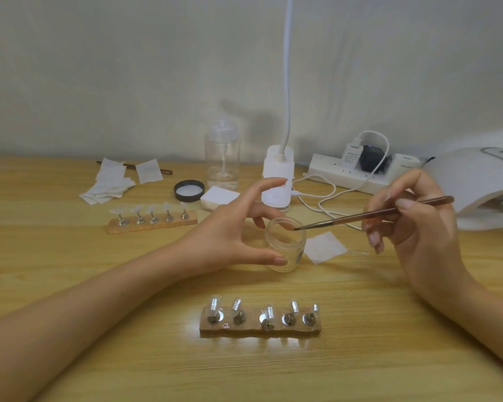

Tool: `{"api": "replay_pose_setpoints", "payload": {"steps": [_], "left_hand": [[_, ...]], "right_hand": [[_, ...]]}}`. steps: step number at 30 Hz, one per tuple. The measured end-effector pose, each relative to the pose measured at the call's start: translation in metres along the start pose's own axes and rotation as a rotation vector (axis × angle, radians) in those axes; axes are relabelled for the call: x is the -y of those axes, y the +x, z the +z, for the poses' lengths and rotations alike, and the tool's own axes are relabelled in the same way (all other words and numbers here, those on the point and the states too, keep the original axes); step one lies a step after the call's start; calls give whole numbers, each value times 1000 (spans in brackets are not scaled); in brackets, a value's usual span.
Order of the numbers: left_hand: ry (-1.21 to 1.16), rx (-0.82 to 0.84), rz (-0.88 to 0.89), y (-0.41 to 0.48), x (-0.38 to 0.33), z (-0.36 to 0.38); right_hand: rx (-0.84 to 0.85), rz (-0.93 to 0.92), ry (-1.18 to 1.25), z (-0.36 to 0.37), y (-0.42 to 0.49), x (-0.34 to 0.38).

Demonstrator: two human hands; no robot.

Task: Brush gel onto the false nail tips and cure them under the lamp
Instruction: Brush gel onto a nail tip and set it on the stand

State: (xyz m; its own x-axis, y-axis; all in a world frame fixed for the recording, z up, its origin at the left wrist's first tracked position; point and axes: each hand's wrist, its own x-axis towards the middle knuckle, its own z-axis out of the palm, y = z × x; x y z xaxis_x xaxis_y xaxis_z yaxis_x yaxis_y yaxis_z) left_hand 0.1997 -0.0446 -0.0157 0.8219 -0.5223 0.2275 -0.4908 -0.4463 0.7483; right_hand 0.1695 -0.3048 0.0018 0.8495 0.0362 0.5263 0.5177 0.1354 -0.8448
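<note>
1. Nearest us, at 6 o'clock, the near holder (260, 329) carries five false nail tips (269, 311) on pegs. Glare covers them, so we cannot tell whether gel is already on them.
2. At 12 o'clock from that holder stands the open glass jar (285, 250). The left hand (230, 230) holds it: thumb on the near wall, curled fingers behind the rim, index finger lifted clear.
3. At 3 o'clock of the jar, the right hand (415, 224) pinches the brush (375, 213) between thumb and fingertips. The bristles sit at the jar's rim.
4. We judge the step in hand to be loading the brush, or wiping excess on the rim.
5. The next move calls for carrying the brush to 6 o'clock and laying a thin coat on one tip without touching its neighbours.
6. The curing lamp (476, 184) waits at 2 o'clock, well apart from the near holder. A second holder (153, 223) lies at 10 o'clock.
</note>
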Motion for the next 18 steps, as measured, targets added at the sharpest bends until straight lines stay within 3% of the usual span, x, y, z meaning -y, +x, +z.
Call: {"api": "replay_pose_setpoints", "payload": {"steps": [13,18], "left_hand": [[13,-6,-2,-2,-1,0],[8,-10,3,-2,-1,1]], "right_hand": [[-58,-22,18,-10,3,-2],[34,-39,31,-6,2,-2]]}}
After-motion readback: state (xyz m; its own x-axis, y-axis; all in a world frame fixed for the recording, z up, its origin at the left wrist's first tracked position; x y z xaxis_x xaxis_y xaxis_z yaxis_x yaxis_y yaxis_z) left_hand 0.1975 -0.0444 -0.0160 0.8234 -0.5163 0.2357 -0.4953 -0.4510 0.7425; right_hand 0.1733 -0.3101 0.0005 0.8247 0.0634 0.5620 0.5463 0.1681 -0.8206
